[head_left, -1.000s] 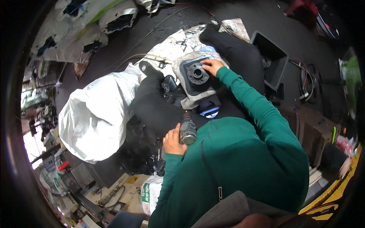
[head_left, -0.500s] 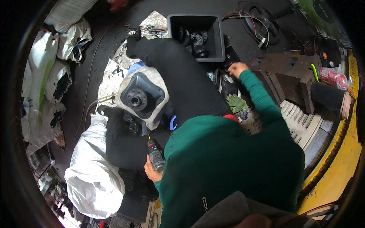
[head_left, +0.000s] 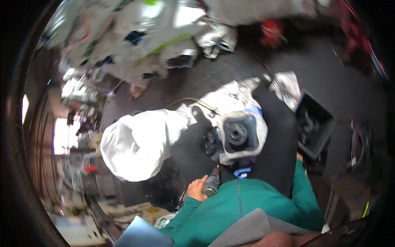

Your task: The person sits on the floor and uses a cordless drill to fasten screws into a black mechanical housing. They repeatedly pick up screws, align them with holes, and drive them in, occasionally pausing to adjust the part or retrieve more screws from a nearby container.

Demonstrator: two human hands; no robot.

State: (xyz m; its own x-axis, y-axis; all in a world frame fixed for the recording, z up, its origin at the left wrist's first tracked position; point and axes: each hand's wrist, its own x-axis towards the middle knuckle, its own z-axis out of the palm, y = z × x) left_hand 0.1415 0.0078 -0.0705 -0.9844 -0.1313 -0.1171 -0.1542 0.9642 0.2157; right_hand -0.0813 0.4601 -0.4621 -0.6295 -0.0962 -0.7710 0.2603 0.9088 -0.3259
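My left hand [head_left: 197, 188] is wrapped round a dark cordless drill [head_left: 212, 183], its yellow-tipped bit pointing away from me, toward the far side. Just beyond the bit, between my dark-trousered legs, a square black part with a round flanged hub [head_left: 237, 133] rests on a pale cloth [head_left: 262, 131]. Left of it are small dark round parts [head_left: 209, 142]. Only a bit of my right hand [head_left: 300, 157] shows, at the near left edge of a black bin [head_left: 329, 132]; its fingers are hidden. Dark metal parts [head_left: 306, 125] lie inside the bin, blurred.
A large white sack [head_left: 131, 144] stands to my left. More white sacks [head_left: 164, 24] are piled at the far left. A thin hose [head_left: 191, 99] runs over the dark floor toward the cloth. A red object [head_left: 272, 33] lies at the far side, and cables [head_left: 357, 144] lie right of the bin.
The view has swung left, so the scene has shifted right and blurred. My right arm has come down closer to my body, beside the bin. The drill is still in my left hand.
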